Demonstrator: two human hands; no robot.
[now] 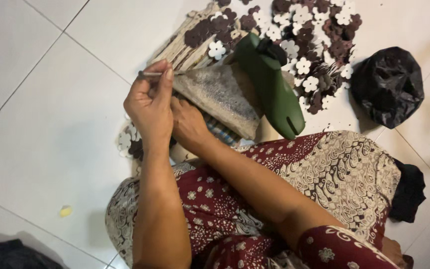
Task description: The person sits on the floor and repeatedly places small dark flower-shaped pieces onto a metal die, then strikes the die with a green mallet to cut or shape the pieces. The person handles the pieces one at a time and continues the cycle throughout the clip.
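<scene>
The left hand (149, 102) is pinched shut on a thin metal needle (150, 74), held level just above and to the left of a grey glittery shoe upper (220, 97). The right hand (189, 124) lies below that upper, touching its lower edge, its fingers tucked under so their grip cannot be told. The upper sits over a green shoe form (269, 84), with brown and white flower cutouts (304, 30) and a black plastic bag (388, 84) beyond on the white tiled floor (36, 124).

white tile floor (36, 149) | black bag (387, 84) | flower cutouts (304, 35) | yellow scrap (65, 211) | black cloth (408, 192)
</scene>
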